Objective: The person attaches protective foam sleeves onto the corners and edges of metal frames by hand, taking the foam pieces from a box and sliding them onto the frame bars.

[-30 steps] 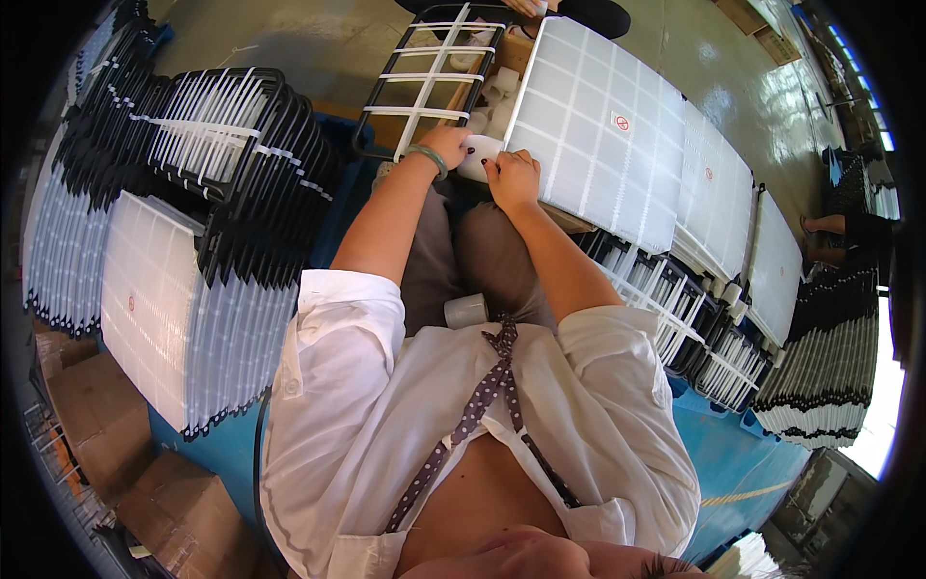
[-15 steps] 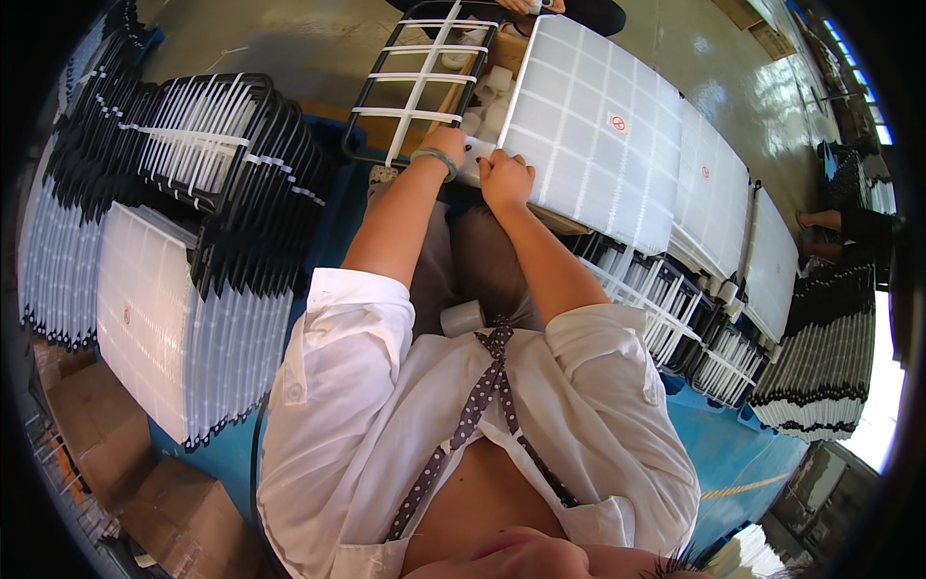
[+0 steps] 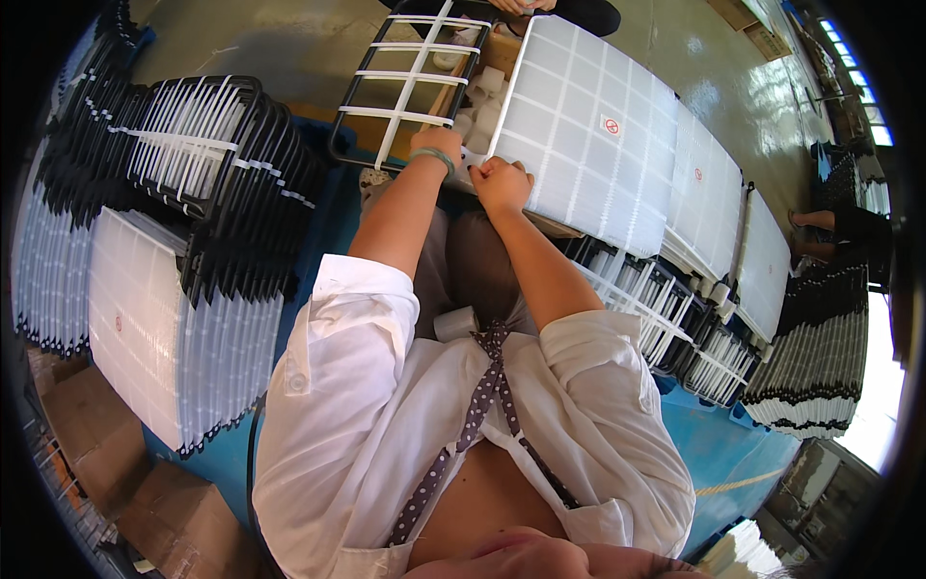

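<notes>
My left hand (image 3: 439, 147), with a green bangle on its wrist, is closed at the near right corner of a black wire frame (image 3: 333, 135) crossed by white straps. Close beside it, my right hand (image 3: 502, 185) is curled in a pinch at the near left corner of a white grid-lined panel (image 3: 588, 135). The fingers hide whatever they hold. Small white rolls (image 3: 482, 101) fill a box between the frame and the panel. Another white roll (image 3: 455, 323) rests at my lap.
Stacked black frames (image 3: 198, 145) and white panels (image 3: 135, 318) stand to my left. More panels (image 3: 709, 193) continue along the right, above strapped frames. Cardboard boxes (image 3: 174, 521) sit at lower left. Across from me, another person's hands (image 3: 524, 6) show at the top edge.
Both hands stay close together at the frame and panel corners, with only slight movement. The whole view has shifted a little, and the strapped frame sits slightly further left.
</notes>
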Motion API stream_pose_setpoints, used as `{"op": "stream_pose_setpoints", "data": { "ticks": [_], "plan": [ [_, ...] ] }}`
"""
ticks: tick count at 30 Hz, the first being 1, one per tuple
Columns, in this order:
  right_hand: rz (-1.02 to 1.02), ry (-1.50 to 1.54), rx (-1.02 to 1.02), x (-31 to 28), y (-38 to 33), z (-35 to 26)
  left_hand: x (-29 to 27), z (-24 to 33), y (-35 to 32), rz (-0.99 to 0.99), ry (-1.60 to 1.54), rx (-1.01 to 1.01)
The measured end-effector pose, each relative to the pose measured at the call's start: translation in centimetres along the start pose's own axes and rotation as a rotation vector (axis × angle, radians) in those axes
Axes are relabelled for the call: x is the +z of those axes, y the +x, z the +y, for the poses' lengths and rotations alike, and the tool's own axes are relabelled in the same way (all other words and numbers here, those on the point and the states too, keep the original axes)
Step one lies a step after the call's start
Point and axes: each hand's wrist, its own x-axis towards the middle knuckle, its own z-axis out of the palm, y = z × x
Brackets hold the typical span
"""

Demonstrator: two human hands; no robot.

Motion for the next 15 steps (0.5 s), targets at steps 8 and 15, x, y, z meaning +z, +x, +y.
{"op": "stream_pose_setpoints", "data": {
  "ticks": [8, 15],
  "plan": [
    [0.121, 0.055, -0.37, -0.3, 0.3, 0.6, -0.1, 0.3, 0.4, -0.06, 0.003, -0.032],
    [-0.128, -0.215, -0.464, -0.9, 0.3, 0.6, 0.0, 0.2, 1.2, -0.124, -0.022, -0.079]
  ]
}}
